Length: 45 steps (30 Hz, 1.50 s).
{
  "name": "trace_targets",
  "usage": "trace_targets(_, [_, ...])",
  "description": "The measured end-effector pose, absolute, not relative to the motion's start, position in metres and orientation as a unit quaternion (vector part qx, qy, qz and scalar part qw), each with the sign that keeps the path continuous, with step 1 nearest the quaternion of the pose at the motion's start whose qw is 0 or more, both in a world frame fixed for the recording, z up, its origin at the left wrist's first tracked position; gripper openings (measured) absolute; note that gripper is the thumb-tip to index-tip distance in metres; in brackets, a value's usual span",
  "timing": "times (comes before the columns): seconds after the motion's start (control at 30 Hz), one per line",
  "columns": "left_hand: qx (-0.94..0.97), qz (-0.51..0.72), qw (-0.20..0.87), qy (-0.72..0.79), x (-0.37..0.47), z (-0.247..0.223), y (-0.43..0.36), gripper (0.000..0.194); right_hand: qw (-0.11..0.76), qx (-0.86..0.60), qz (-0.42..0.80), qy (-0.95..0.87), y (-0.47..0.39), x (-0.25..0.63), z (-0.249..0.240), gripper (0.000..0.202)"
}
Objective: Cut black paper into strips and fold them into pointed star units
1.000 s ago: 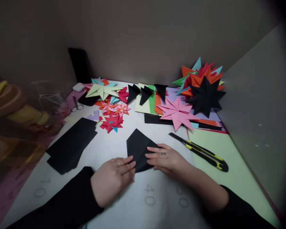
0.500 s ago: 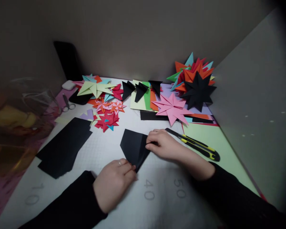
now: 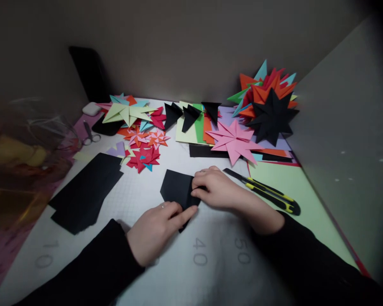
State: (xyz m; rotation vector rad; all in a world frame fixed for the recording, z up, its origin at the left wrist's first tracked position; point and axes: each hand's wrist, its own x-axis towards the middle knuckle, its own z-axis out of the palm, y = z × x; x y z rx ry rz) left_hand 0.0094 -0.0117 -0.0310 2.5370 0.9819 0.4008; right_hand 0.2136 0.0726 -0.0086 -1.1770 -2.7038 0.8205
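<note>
A folded sheet of black paper [image 3: 175,185] lies on the gridded white mat, with a pointed end toward me. My left hand [image 3: 161,223] holds its lower part down, one finger stretched along the fold and the others bent. Higher up, my right hand [image 3: 213,189] pinches the paper's right side between thumb and fingers. The hands nearly meet and hide much of that side. Right of them rests a black and yellow utility knife [image 3: 271,191], its blade end near my right hand.
Black paper pieces [image 3: 86,191] lie at left. Behind are small folded paper stars [image 3: 143,157], black folded pieces [image 3: 190,117], a pink star [image 3: 234,141] and a black star [image 3: 274,117] against a colourful pile. Scissors [image 3: 88,135] and a propped phone [image 3: 88,74] stand far left.
My left hand has slid up along the fold, and one finger now stretches out toward my right hand. The right hand keeps its pinch on the paper. The view has shifted slightly.
</note>
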Motion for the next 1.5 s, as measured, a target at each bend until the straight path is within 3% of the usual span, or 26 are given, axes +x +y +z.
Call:
trace_targets(0.3, [0.9, 0.168, 0.191, 0.354, 0.011, -0.032, -0.008, 0.038, 0.098, -0.288, 0.315, -0.899, 0.081, 0.23, -0.008, 0.004])
trace_targets(0.47, [0.901, 0.197, 0.129, 0.364, 0.013, -0.035, -0.008, 0.029, 0.209, -0.346, 0.12, -0.907, 0.08, 0.23, -0.015, 0.016])
trace_targets(0.53, [0.907, 0.186, 0.105, 0.362, 0.012, -0.036, -0.008, 0.028, 0.224, -0.376, 0.095, -0.894, 0.077, 0.227, -0.021, 0.022])
trace_targets(0.63, [0.914, 0.17, 0.089, 0.358, 0.01, -0.036, -0.009, 0.029, 0.221, -0.355, 0.14, -0.897, 0.074, 0.224, -0.028, 0.033])
trace_targets(0.93, [0.926, 0.17, 0.122, 0.315, -0.001, -0.038, -0.01, 0.032, 0.206, -0.154, 0.157, -0.953, 0.071, 0.221, -0.033, 0.022])
trace_targets(1.27, [0.936, 0.115, 0.162, 0.291, -0.003, -0.029, -0.008, 0.029, 0.164, -0.166, 0.235, -0.944, 0.063, 0.219, -0.037, 0.022])
trace_targets(1.5, [0.938, 0.076, 0.175, 0.288, -0.007, -0.03, -0.008, 0.028, 0.1, -0.187, 0.211, -0.954, 0.059, 0.216, -0.03, 0.021])
